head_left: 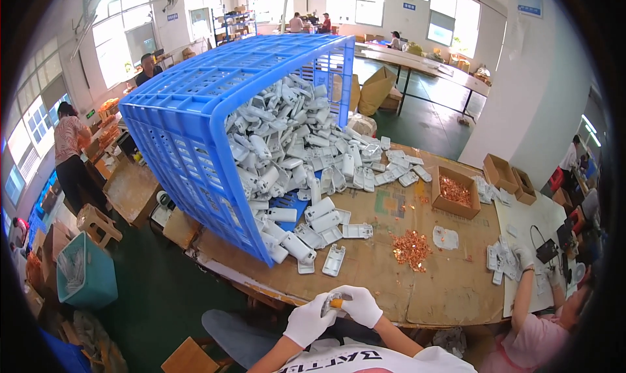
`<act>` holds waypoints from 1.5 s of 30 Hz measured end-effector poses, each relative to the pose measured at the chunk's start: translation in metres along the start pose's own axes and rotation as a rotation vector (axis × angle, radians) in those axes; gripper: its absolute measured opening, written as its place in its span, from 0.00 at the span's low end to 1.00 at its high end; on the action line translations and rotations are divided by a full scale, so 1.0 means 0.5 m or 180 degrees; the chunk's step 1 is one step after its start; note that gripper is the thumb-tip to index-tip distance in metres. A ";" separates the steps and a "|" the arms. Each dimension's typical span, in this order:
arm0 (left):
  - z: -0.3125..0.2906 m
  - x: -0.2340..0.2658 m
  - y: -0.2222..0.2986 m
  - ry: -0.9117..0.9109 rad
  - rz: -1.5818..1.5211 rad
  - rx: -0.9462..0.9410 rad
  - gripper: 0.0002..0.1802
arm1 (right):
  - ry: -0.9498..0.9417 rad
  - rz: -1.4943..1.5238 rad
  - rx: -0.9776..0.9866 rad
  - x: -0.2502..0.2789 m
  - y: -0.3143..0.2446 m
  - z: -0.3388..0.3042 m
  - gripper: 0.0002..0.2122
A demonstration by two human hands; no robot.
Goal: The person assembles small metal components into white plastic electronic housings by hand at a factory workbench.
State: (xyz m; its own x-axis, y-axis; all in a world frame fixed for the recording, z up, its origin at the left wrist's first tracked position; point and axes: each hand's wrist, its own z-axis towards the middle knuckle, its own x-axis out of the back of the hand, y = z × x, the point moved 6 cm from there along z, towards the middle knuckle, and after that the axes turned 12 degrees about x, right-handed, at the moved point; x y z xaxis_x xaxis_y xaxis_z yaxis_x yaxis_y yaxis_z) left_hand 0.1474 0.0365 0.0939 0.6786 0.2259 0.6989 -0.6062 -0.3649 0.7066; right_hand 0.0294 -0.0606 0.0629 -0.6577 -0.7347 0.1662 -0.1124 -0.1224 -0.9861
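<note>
Both my hands wear white gloves and meet just off the table's near edge. My left hand [309, 322] is closed around a small grey-white plastic casing [325, 304], mostly hidden by the fingers. From the right, my right hand [362, 307] is closed against the same spot, its fingertips at a small orange-yellow patch [336, 303] that I cannot identify. Beyond them a loose white casing [334, 261] lies on the cardboard-covered table [372, 282]. A pile of small copper-coloured metal pieces [411, 250] sits farther right.
A big blue plastic crate [176, 105] lies on its side at left, spilling many white casings [287, 138]. A cardboard box [456, 192] of copper pieces stands at right. A co-worker's gloved hand [523, 258] is beside more casings [503, 259].
</note>
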 end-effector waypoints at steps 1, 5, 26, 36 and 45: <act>-0.018 0.002 -0.003 -0.0248 -0.0242 0.0054 0.25 | -0.0082 -0.0218 0.0044 -0.004 -0.013 -0.017 0.12; -0.051 -0.017 -0.022 -0.0562 -0.0740 0.0226 0.20 | -0.0449 -0.1030 0.0231 -0.022 -0.053 -0.057 0.11; -0.034 -0.045 -0.002 -0.0487 -0.0931 0.0206 0.13 | -0.0216 -0.1507 0.0448 -0.005 -0.088 -0.111 0.15; -0.015 -0.043 -0.001 -0.0305 -0.1183 0.0295 0.09 | -0.0088 -0.2096 0.0635 -0.012 -0.103 -0.100 0.16; -0.003 -0.054 -0.021 -0.0121 -0.1333 0.0201 0.10 | -0.0082 -0.2256 0.0607 -0.027 -0.100 -0.097 0.21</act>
State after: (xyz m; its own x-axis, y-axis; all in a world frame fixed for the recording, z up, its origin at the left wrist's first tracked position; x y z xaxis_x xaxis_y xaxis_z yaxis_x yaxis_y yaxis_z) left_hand 0.1346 0.0356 0.0678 0.8764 0.3333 0.3475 -0.2491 -0.3036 0.9196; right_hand 0.0075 -0.0121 0.1101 -0.4572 -0.4511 0.7664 -0.3711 -0.6864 -0.6254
